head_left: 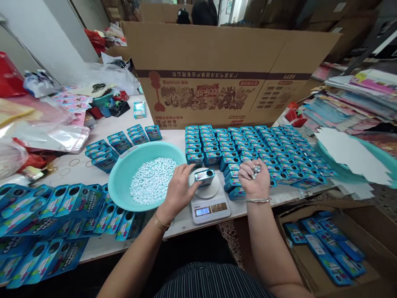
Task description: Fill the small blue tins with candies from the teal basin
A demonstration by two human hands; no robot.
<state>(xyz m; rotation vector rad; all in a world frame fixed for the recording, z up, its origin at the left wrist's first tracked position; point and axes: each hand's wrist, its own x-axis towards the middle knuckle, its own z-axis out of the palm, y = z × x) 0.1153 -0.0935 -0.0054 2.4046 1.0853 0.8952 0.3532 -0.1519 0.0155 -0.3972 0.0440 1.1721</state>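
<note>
Left fingers [185, 169]: mine are narrowed on a small blue box [205, 177], thumb on the near side, at its left end.
Blue box: it sits on the round pan of the white scale [211, 211], its dark round opening facing up.
Scale display: lit, though I can't read every digit for sure.
Right fingers [245, 169]: mine are curled, palm up, over a few small pale pieces [255, 171], near the front of the box rows.
Teal bowl [119, 193]: left of the scale on the white surface [101, 128], holding a heap of the same sort of pieces.
Box rows [248, 145]: packed close together behind and to the right of the scale.
Left stack [74, 203]: more blue boxes, leaning and piled.
Cardboard [229, 54]: a printed panel standing behind the rows.
Open carton [380, 269]: low on my right, blue boxes inside.
</note>
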